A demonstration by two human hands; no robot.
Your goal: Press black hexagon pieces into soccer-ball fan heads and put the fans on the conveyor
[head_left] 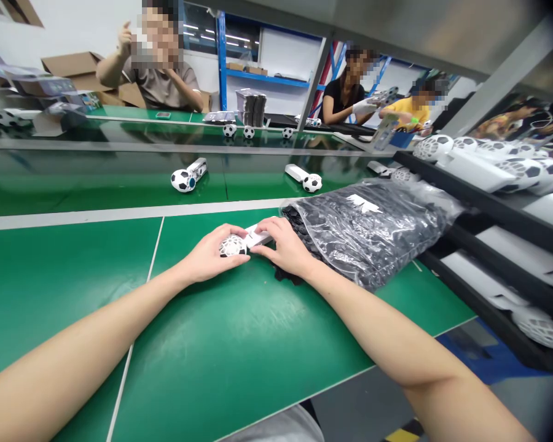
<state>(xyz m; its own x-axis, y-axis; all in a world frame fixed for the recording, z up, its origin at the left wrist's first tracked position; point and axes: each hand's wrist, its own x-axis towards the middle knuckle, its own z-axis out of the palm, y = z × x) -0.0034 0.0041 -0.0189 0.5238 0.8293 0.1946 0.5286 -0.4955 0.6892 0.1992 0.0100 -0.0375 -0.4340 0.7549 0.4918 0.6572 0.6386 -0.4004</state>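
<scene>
My left hand (216, 252) curls around the ball-shaped end of a white football-patterned device (233, 245), thumb and fingers on either side of it. The flat white handle of the same device points right, and my right hand (283, 245) grips it between thumb and fingers. The device is held low over the green table (203, 350). Just right of my right hand lies a clear plastic bag (373, 227) full of small black pieces, some of them spilling from its open left end, partly behind my right hand.
Two similar devices (183, 180) (312, 182) lie on the green belt beyond. Black trays (488, 258) stacked with white devices stand at the right. Several people sit across the line, one person (166, 80) at the back left. Cardboard boxes (74, 70) stand behind.
</scene>
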